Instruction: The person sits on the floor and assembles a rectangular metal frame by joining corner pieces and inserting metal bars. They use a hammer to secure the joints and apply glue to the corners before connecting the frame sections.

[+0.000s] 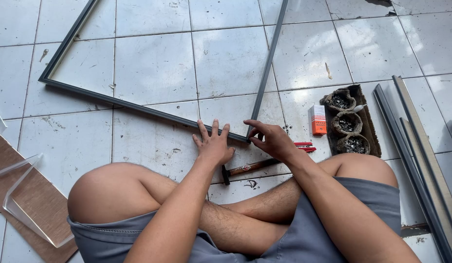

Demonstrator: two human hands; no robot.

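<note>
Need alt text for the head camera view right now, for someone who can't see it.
Seated cross-legged on a tiled floor, a person presses the left hand and right hand onto the near corner of a grey metal frame. A hammer lies beneath the hands.

Dark grey frame point(153, 109) on white tiled floor point(153, 63), grey grout lines; orange-and-white box point(317, 120); brown tray point(350, 122); red-handled pliers point(304, 146); grey shorts point(304, 234); wood-brown board point(33, 199).

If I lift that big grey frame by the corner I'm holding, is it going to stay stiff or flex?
The frame is probably light: its bars look thin. Being wide and open, it may twist or sag if lifted by the corner between the left hand and right hand. It would likely slide easily on the smooth tiled floor.
</note>
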